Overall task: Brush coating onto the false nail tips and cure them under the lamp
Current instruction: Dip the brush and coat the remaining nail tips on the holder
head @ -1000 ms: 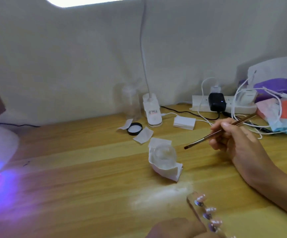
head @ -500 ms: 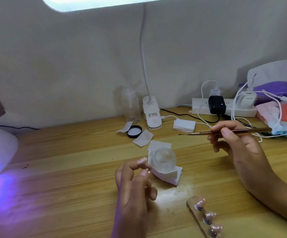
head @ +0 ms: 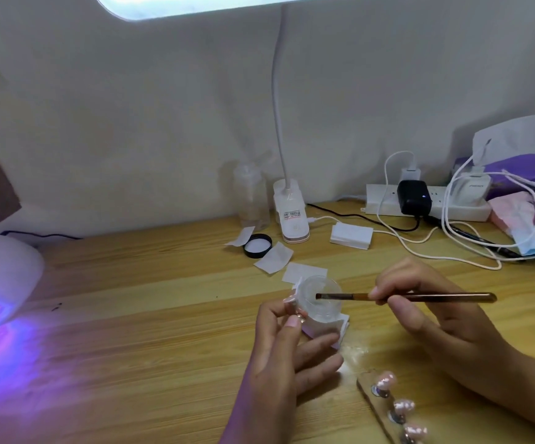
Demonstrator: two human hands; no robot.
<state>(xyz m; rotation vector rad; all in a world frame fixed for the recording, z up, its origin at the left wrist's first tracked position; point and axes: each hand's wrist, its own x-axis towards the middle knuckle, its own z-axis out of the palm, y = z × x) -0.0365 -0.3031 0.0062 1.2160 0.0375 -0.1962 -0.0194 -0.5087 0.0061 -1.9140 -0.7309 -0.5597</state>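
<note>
A small clear jar (head: 321, 299) wrapped in white tissue stands mid-table. My left hand (head: 287, 354) pinches a false nail tip on a small stand (head: 292, 305) right beside the jar's left side. My right hand (head: 426, 302) grips a thin brown brush (head: 413, 296) held level, its dark bristle tip over the jar's mouth. A wooden strip (head: 378, 408) at the lower right carries three pink nail tips (head: 402, 406) on stands. The white curing lamp (head: 1, 277) at the far left glows purple.
The jar's black lid (head: 257, 245) and white paper wipes (head: 274, 257) lie behind the jar. A clear bottle (head: 250, 197) and a clip desk lamp (head: 292, 209) stand by the wall. A power strip (head: 426, 203), cables and face masks (head: 529, 225) crowd the back right.
My left hand came up from the bottom edge to the jar, pinching a nail tip. My right hand moved left and brought the brush tip over the jar.
</note>
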